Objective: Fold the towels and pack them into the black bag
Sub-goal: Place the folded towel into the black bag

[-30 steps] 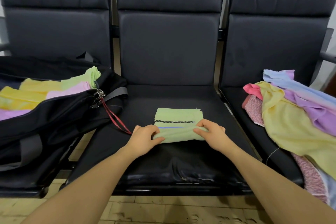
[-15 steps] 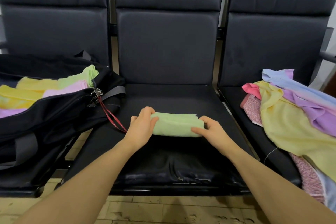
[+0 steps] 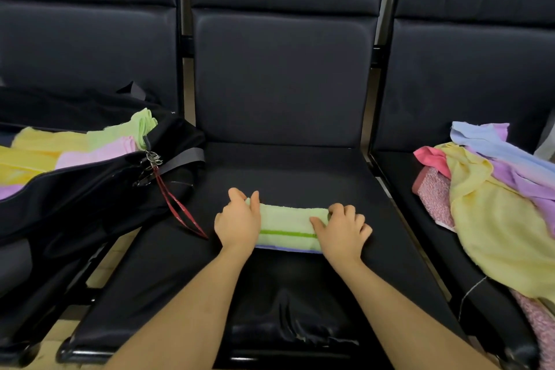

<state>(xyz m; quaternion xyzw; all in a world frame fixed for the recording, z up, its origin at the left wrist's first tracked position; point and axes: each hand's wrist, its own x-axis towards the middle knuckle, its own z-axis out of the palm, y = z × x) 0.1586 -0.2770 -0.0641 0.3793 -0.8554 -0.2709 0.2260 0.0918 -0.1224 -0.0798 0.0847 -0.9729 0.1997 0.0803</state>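
A light green towel [image 3: 287,224], folded into a narrow strip with a darker green stripe on top, lies across the middle seat [image 3: 288,171]. My left hand [image 3: 237,224] grips its left end, thumb and forefinger raised over the edge. My right hand [image 3: 344,230] holds the right end with curled fingers and the thumb on top. The black bag [image 3: 90,198] lies open on the left seat, spilling onto the middle one. Folded yellow, pink, green and purple towels [image 3: 75,144] fill it.
A loose pile of unfolded towels [image 3: 498,207], yellow, purple, blue and pink, covers the right seat. A red strap [image 3: 180,210] and a grey strap [image 3: 183,159] hang from the bag near my left hand. Tiled floor shows below the seats.
Both hands have folded the green towel over once more. It went from a wider rectangle to a narrow strip, with a green stripe now on top.
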